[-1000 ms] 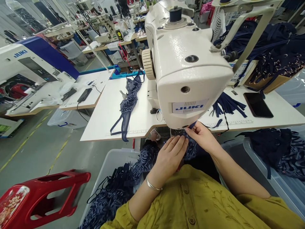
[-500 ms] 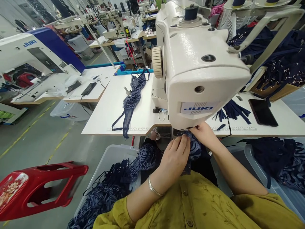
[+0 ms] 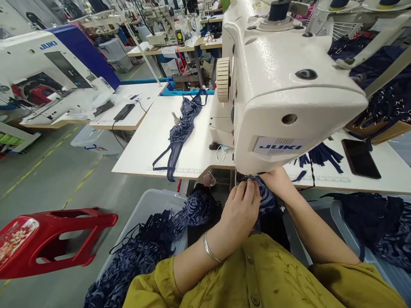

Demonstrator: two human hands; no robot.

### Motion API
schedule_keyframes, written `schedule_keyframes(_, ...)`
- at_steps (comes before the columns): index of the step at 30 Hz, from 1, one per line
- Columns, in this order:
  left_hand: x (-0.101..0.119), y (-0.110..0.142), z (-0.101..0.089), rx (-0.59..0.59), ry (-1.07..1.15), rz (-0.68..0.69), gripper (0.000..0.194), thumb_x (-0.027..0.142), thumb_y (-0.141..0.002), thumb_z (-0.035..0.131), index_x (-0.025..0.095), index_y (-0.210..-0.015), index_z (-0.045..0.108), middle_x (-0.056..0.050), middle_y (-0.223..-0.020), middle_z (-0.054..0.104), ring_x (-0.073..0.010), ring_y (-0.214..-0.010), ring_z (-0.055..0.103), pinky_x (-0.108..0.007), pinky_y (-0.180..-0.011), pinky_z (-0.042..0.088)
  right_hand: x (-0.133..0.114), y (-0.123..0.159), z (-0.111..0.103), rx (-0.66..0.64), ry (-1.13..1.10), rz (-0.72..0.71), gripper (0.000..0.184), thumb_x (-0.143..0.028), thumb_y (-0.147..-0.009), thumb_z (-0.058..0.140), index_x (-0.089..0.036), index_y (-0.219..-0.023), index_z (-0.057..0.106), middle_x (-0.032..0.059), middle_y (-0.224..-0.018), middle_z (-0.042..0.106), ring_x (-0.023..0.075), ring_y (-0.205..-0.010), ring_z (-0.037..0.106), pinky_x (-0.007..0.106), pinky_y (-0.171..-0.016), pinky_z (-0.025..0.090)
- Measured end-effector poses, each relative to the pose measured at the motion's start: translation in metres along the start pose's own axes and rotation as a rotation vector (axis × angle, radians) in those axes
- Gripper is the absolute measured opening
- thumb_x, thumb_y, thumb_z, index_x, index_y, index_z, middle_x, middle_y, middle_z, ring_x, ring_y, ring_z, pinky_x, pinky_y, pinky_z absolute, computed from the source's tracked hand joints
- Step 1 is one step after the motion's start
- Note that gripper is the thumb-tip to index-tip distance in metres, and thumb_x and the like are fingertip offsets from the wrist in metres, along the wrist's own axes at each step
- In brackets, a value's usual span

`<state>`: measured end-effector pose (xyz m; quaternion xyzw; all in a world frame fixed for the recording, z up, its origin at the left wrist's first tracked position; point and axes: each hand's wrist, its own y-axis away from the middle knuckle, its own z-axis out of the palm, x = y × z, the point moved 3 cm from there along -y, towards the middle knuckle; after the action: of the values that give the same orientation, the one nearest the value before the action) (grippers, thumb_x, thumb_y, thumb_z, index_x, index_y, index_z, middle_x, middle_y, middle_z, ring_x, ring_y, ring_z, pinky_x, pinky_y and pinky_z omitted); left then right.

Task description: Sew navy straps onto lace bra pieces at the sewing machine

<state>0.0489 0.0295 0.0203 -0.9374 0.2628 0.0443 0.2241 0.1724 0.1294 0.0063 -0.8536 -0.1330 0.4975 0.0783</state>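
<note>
A white sewing machine (image 3: 289, 115) stands over my hands, and its head hides the needle area. My left hand (image 3: 241, 209) is closed on the edge of a navy patterned bra (image 3: 267, 200), just below the machine head. From the right, my right hand (image 3: 276, 182) grips the same bra close under the machine; its fingertips are partly hidden. Part of the bra hangs down toward my lap. Another navy patterned bra (image 3: 183, 128) lies on the white table (image 3: 141, 149) to the left.
A clear bin (image 3: 150, 196) piled with navy bras stands at lower left, near a red stool (image 3: 64, 239). More navy garments fill a bin (image 3: 337, 222) at right. A phone (image 3: 361, 158) and cut navy straps (image 3: 324, 156) lie on the table's right side.
The view has shifted slightly, so the machine appears farther right. Both hands stay on the bra under the machine head, with little visible movement.
</note>
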Motion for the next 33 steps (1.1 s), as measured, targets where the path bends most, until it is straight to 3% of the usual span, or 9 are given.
schedule_keyframes(10, 0.003, -0.001, 0.001, -0.002, -0.035, -0.013, 0.038, 0.022, -0.097, 0.043, 0.005, -0.128, 0.055, -0.015, -0.125, 0.060, -0.0246, -0.109, 0.057, -0.036, -0.091, 0.048, 0.001, -0.001, 0.003, 0.030, -0.050, 0.002, 0.027, -0.026, -0.076, 0.058, -0.015, -0.098, 0.069, 0.0122, -0.107, 0.072, 0.0306, -0.108, 0.063, 0.041, -0.091, 0.050)
schedule_keyframes(17, 0.005, -0.002, 0.001, -0.030, -0.054, -0.024, 0.037, 0.018, -0.095, 0.044, 0.008, -0.128, 0.056, -0.014, -0.125, 0.060, -0.0240, -0.109, 0.057, -0.035, -0.090, 0.048, 0.002, -0.002, 0.003, 0.030, -0.069, -0.029, 0.026, -0.026, -0.075, 0.060, -0.018, -0.098, 0.069, 0.0091, -0.100, 0.074, 0.0291, -0.106, 0.064, 0.040, -0.089, 0.052)
schedule_keyframes(24, 0.003, -0.002, -0.003, 0.004, -0.049, -0.083, 0.038, 0.028, -0.098, 0.041, 0.006, -0.124, 0.059, -0.015, -0.119, 0.062, -0.0232, -0.104, 0.059, -0.033, -0.086, 0.050, 0.009, -0.002, 0.007, 0.027, -0.081, 0.016, 0.020, -0.026, -0.074, 0.061, -0.019, -0.090, 0.071, 0.0066, -0.088, 0.075, 0.0288, -0.102, 0.065, 0.042, -0.090, 0.051)
schedule_keyframes(30, -0.001, 0.001, -0.002, 0.026, -0.021, -0.095, 0.040, 0.032, -0.098, 0.042, 0.006, -0.122, 0.059, -0.015, -0.118, 0.062, -0.0224, -0.102, 0.060, -0.033, -0.085, 0.050, 0.008, -0.003, 0.008, 0.040, -0.032, -0.048, 0.017, -0.029, -0.074, 0.061, -0.019, -0.085, 0.071, 0.0078, -0.093, 0.075, 0.0282, -0.100, 0.066, 0.041, -0.089, 0.051)
schedule_keyframes(33, -0.002, 0.003, -0.001, 0.028, -0.011, -0.063, 0.040, 0.031, -0.098, 0.043, 0.005, -0.124, 0.057, -0.016, -0.120, 0.061, -0.0224, -0.106, 0.059, -0.033, -0.088, 0.049, 0.011, -0.003, 0.008, 0.033, -0.014, -0.015, 0.014, -0.029, -0.074, 0.062, -0.019, -0.079, 0.070, 0.0070, -0.080, 0.074, 0.0287, -0.095, 0.067, 0.041, -0.088, 0.052)
